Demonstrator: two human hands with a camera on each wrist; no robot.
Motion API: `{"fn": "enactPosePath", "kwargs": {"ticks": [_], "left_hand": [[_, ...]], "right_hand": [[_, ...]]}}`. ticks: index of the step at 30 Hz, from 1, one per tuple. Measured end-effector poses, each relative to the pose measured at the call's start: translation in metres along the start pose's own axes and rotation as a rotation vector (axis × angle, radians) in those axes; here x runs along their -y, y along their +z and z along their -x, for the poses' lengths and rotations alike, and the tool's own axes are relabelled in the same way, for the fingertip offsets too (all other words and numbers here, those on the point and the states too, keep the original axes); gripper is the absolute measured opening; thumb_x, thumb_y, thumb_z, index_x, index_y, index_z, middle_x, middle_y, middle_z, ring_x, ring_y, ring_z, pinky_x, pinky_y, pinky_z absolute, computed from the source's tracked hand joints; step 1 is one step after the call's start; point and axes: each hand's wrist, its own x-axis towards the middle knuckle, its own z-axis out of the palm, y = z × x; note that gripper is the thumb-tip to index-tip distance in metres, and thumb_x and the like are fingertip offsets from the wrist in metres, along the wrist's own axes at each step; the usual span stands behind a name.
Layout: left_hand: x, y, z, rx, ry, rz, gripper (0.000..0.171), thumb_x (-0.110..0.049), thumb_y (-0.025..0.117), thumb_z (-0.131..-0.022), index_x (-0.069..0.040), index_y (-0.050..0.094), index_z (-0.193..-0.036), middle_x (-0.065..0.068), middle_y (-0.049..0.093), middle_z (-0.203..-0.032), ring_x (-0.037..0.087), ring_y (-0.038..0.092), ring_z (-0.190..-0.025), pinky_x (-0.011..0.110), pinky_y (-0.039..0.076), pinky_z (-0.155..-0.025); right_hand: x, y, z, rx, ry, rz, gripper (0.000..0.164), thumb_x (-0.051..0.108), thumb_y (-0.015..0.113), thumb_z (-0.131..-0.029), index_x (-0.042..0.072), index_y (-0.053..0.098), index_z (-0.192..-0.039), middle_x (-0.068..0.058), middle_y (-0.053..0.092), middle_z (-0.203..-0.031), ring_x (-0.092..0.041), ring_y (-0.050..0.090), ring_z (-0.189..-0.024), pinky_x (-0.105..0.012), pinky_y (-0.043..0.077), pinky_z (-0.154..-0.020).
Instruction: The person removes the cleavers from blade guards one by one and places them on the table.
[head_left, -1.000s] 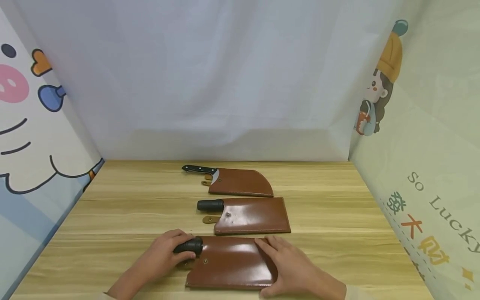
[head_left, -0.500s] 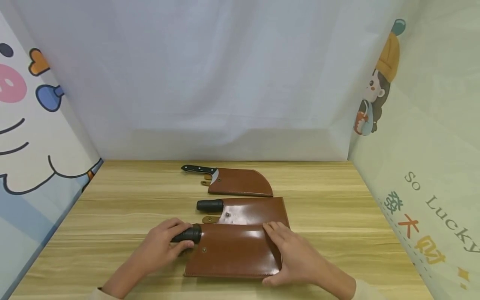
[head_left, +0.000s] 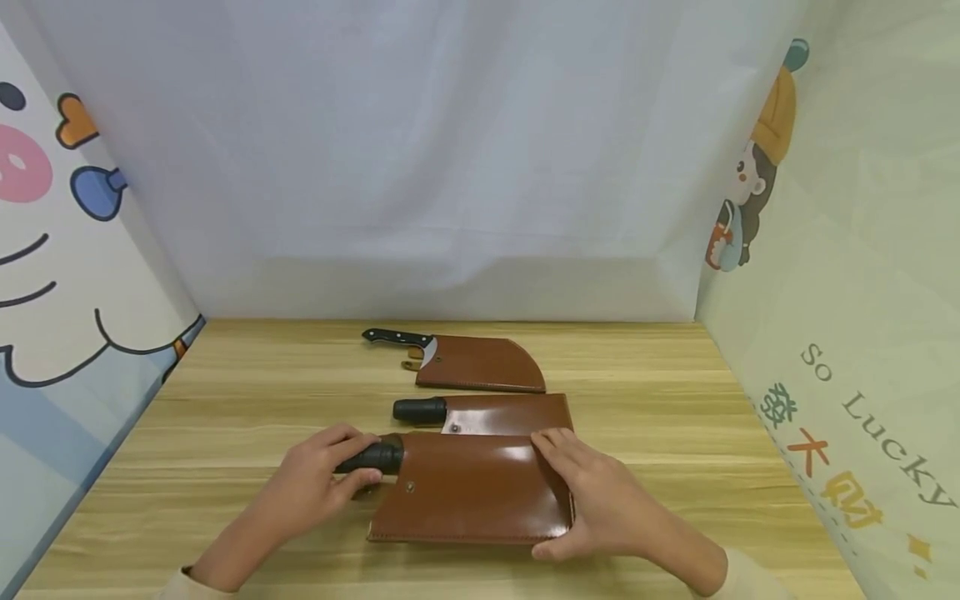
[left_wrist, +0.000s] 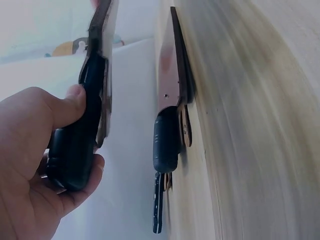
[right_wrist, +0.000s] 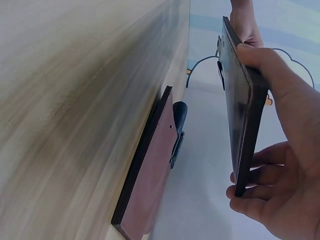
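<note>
A cleaver with a dark handle, its blade inside a brown leather sheath [head_left: 480, 492], is held up off the table between both hands. My left hand [head_left: 315, 479] grips the dark handle [left_wrist: 75, 145] between thumb and fingers. On the sheath's right end, my right hand [head_left: 600, 500] has its thumb at the near edge and its fingers at the far edge; the right wrist view shows that hand clasping the sheath [right_wrist: 245, 100]. Behind it lies a second sheathed cleaver [head_left: 517, 413], partly hidden by the raised one. The blade of the held cleaver is out of sight.
A third sheathed knife [head_left: 480, 362] with a riveted black handle lies farthest back on the wooden table [head_left: 247, 375]. A white cloth [head_left: 465, 167] hangs behind the table. Printed panels stand at the left and right sides.
Both hands have lifted the nearest sheathed cleaver off the table and shifted it away from me, so it now covers part of the middle one. The two rear knives have not moved.
</note>
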Motion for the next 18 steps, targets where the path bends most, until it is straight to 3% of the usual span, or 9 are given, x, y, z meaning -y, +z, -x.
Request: {"fn": "enactPosePath", "kwargs": {"ticks": [10,18], "left_hand": [[0.017,-0.003,0.007,-0.061,0.008,-0.054,0.040,-0.024,0.088,-0.079,-0.010,0.077,-0.115,0.004,0.074,-0.106,0.024,0.073,-0.090,0.036,0.058,-0.067],[0.025,-0.005,0.011,-0.085,0.027,-0.074,0.042,-0.022,0.090,-0.077,-0.011,0.077,-0.115,0.005,0.077,-0.107,0.025,0.074,-0.093,0.040,0.060,-0.072]], "right_hand": [[-0.010,0.000,0.005,0.007,0.023,-0.020,0.121,0.065,0.089,-0.063,0.000,0.043,-0.153,-0.017,0.045,-0.156,-0.040,0.046,-0.141,-0.055,0.048,-0.104],[-0.019,0.001,0.009,-0.014,0.002,-0.009,0.121,0.068,0.087,-0.063,-0.002,0.044,-0.152,-0.015,0.047,-0.155,-0.039,0.048,-0.140,-0.053,0.048,-0.105]]}}
